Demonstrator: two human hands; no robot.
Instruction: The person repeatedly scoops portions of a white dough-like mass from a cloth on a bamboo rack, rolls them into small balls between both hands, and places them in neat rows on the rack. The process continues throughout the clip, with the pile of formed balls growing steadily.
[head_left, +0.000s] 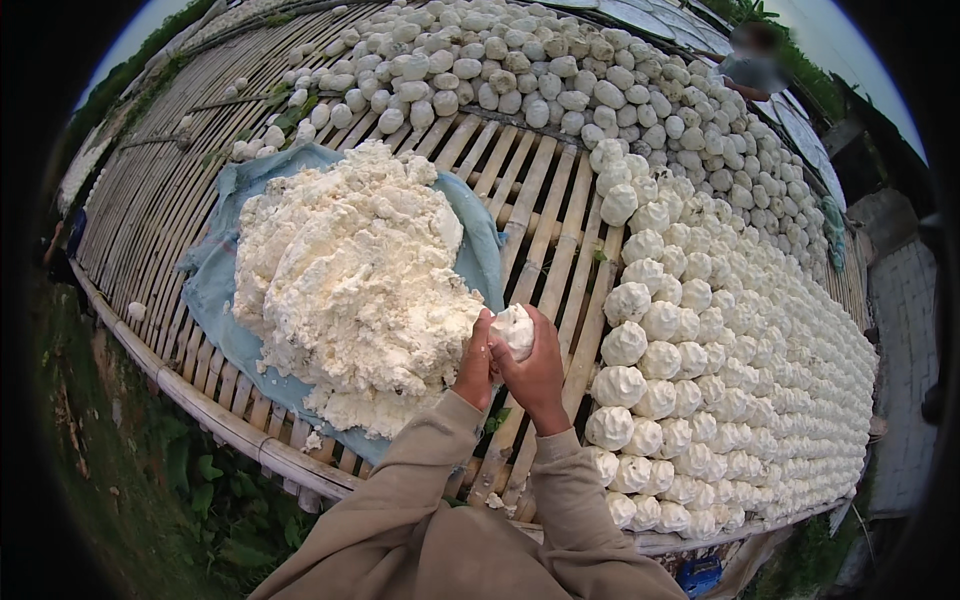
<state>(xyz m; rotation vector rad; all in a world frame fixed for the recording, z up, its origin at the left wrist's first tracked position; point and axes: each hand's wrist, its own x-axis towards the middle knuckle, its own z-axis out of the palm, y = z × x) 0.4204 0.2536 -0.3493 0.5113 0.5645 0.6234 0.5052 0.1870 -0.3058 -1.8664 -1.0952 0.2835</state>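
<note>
Between both hands I hold a white ball of dough-like curd (513,330), pressed from its two sides. My left hand (477,362) is closed against the ball's left side, beside the big heap. My right hand (537,368) wraps round its right side, with the fingers over the top. Just left of my hands lies a large crumbly heap of the same off-white mass (350,275), spread on a blue cloth (225,310). To my right, rows of shaped, ridged white balls (660,360) sit packed side by side.
Everything rests on a raised platform of bamboo slats (560,215) with gaps between them. Greyer, drier-looking balls (480,60) are piled along the far side. Another person (755,65) is at the far right. Green plants (225,510) grow below the near left edge.
</note>
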